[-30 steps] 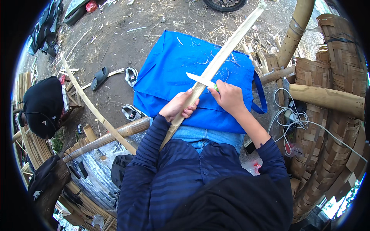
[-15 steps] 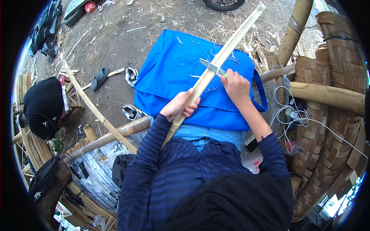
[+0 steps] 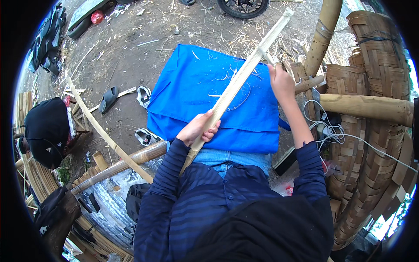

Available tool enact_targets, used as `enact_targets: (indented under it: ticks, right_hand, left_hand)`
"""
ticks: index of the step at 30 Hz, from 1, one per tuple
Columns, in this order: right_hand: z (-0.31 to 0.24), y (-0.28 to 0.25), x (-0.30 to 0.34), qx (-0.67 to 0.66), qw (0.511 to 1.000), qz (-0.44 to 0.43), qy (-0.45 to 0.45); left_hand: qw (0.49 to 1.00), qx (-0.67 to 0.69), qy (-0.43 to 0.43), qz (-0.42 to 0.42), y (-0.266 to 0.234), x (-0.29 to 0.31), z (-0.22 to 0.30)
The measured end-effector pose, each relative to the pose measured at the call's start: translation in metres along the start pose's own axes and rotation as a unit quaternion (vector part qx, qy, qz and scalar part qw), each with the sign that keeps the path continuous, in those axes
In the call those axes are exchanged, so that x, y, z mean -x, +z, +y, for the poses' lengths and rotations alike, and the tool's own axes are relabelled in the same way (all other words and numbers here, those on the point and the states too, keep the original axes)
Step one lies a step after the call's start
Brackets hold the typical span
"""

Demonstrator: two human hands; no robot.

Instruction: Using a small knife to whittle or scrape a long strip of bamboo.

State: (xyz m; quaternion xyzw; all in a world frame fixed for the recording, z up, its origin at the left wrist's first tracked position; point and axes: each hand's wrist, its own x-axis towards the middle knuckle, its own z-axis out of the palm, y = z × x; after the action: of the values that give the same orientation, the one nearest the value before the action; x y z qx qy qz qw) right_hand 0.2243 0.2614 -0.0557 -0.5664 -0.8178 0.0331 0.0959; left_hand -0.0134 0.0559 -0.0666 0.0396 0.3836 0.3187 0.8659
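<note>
A long pale bamboo strip (image 3: pixel 238 83) slants from my waist up to the far right, over the blue cloth (image 3: pixel 183 91) on my lap. My left hand (image 3: pixel 200 128) is wrapped round its lower part. Closed round a knife's handle, my right hand (image 3: pixel 282 83) is to the right of the strip's upper part. The knife (image 3: pixel 267 55) has its blade against the strip near the far end; the handle is mostly hidden in my fingers. Thin curled shavings (image 3: pixel 224 75) lie on the cloth.
Another long bamboo strip (image 3: pixel 104 134) leans at the left, near a bamboo pole (image 3: pixel 126 165). Bamboo posts (image 3: pixel 369 107), woven panels (image 3: pixel 375 144) and a coiled white cable (image 3: pixel 332 133) are on the right. A person in black (image 3: pixel 47 131) is at the far left. A wheel (image 3: pixel 243 6) stands at the top.
My right hand and the knife have slid up along the strip, away from my body. My left hand keeps its hold. The whole view has shifted slightly.
</note>
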Motion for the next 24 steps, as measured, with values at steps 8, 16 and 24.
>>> enact_targets:
  ticks: [8,16,24]
  right_hand:
    - [-0.086,-0.003,0.1,-0.066,0.968,-0.095,-0.221]
    - [-0.063,0.011,0.076,0.036,0.966,0.005,-0.257]
    - [-0.035,0.021,0.04,0.05,0.968,0.033,-0.244]
  left_hand:
    - [0.999,-0.028,0.024,-0.004,0.003,0.0,0.002]
    - [0.999,-0.038,0.031,0.007,0.002,-0.002,0.0]
    - [0.998,-0.048,0.024,0.014,0.001,-0.003,-0.001]
